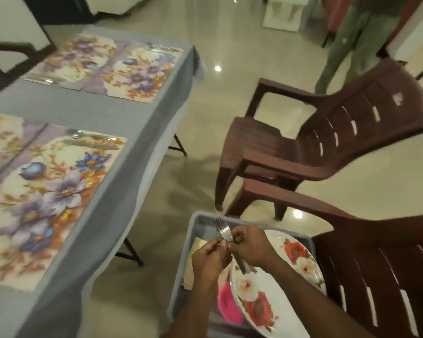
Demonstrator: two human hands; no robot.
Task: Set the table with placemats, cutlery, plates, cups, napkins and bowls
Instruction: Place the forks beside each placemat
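The forks (223, 231), above the grey tub (181, 272), are hard, thin and slippery. Both hands pinch them: right hand (250, 247) near the prongs, left hand (209, 258) lower down. The handles look best to hold.

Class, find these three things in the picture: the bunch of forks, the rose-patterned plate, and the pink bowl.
forks (224, 231), head view, on the tines above the hands.
rose-patterned plate (266, 298), head view, on its white face in the grey tub.
pink bowl (227, 306), head view, on its inside, left of the plate.

Glossy beige tile floor (200, 132) with lamp glare; two brown plastic chairs (327, 132); white stand (282, 14) far back.
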